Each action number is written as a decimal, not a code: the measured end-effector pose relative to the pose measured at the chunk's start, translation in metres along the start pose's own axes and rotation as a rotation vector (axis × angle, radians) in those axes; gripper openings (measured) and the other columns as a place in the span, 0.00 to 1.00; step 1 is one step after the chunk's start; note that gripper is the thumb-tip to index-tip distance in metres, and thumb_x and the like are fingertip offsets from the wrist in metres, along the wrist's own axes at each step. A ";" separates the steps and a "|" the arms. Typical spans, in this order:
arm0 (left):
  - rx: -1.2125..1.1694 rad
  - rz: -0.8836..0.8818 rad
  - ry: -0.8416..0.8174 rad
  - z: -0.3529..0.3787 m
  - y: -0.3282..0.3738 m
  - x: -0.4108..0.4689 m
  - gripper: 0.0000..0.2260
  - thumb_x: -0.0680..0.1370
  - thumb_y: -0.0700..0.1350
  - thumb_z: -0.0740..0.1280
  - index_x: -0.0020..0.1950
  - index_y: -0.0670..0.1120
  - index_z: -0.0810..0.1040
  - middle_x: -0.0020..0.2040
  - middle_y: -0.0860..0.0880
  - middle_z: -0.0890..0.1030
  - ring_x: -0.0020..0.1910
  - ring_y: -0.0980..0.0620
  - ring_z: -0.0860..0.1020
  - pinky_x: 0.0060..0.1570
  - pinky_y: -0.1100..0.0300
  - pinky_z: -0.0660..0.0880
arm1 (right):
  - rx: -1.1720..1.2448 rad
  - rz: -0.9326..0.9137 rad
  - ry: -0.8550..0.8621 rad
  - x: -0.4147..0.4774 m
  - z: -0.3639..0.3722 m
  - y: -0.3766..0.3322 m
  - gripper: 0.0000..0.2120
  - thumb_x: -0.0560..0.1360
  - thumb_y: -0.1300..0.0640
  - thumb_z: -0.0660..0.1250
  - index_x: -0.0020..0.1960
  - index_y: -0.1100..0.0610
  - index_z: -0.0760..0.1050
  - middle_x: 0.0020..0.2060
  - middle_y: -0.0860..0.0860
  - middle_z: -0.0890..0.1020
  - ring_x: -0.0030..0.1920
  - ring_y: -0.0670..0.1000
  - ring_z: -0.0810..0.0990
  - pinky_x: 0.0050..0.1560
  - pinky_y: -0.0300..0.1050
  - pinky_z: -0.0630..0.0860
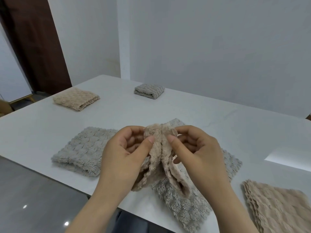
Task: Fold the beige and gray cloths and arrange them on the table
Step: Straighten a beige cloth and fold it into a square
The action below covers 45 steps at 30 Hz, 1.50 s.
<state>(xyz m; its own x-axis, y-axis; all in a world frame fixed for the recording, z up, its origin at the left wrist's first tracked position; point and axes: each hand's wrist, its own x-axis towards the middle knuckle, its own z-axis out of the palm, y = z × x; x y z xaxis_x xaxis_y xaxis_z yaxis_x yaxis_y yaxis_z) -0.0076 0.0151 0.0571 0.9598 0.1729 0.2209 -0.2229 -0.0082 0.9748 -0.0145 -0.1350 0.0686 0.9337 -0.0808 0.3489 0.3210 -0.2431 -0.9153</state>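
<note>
A fluffy beige cloth [160, 162] hangs bunched above the near edge of the table, pinched at its top by both hands. My left hand [124, 157] grips its left side and my right hand [195, 152] grips its right side. Under it a gray cloth [183, 207] lies spread flat. Another gray cloth [84, 150] lies folded to the left. A folded beige cloth [76, 98] and a small folded gray cloth [149, 90] rest at the far side. A flat beige cloth [277, 207] lies at the near right.
The white table [218, 118] stands against a white wall at the back and right. Its near edge runs diagonally, with gray glossy floor [33, 199] below on the left. A dark brown door [37, 41] stands at the far left.
</note>
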 end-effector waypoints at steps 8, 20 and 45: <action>-0.088 -0.071 -0.069 -0.005 0.001 -0.003 0.04 0.72 0.40 0.70 0.46 0.45 0.82 0.41 0.47 0.85 0.38 0.52 0.83 0.37 0.60 0.79 | 0.021 -0.063 -0.233 0.005 -0.007 0.000 0.12 0.79 0.63 0.62 0.58 0.49 0.77 0.36 0.52 0.84 0.36 0.51 0.84 0.37 0.44 0.81; -0.018 -0.025 -0.007 -0.009 0.000 -0.004 0.03 0.72 0.39 0.71 0.41 0.46 0.82 0.35 0.50 0.85 0.30 0.58 0.80 0.29 0.69 0.73 | -0.166 -0.077 -0.382 0.028 -0.008 -0.007 0.07 0.73 0.61 0.72 0.43 0.51 0.75 0.28 0.51 0.80 0.26 0.51 0.78 0.30 0.41 0.72; 0.014 0.020 -0.001 -0.007 0.003 -0.008 0.02 0.72 0.41 0.71 0.41 0.45 0.83 0.33 0.51 0.84 0.30 0.60 0.80 0.32 0.71 0.73 | -0.262 -0.112 -0.305 0.025 0.006 -0.009 0.06 0.72 0.57 0.71 0.43 0.49 0.75 0.28 0.50 0.81 0.26 0.49 0.78 0.32 0.42 0.73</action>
<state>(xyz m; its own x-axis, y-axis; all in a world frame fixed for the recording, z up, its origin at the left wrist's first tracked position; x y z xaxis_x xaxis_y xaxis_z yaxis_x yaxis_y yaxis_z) -0.0174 0.0210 0.0583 0.9553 0.1721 0.2403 -0.2395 -0.0257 0.9706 0.0071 -0.1289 0.0847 0.9122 0.2405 0.3317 0.4086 -0.4746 -0.7796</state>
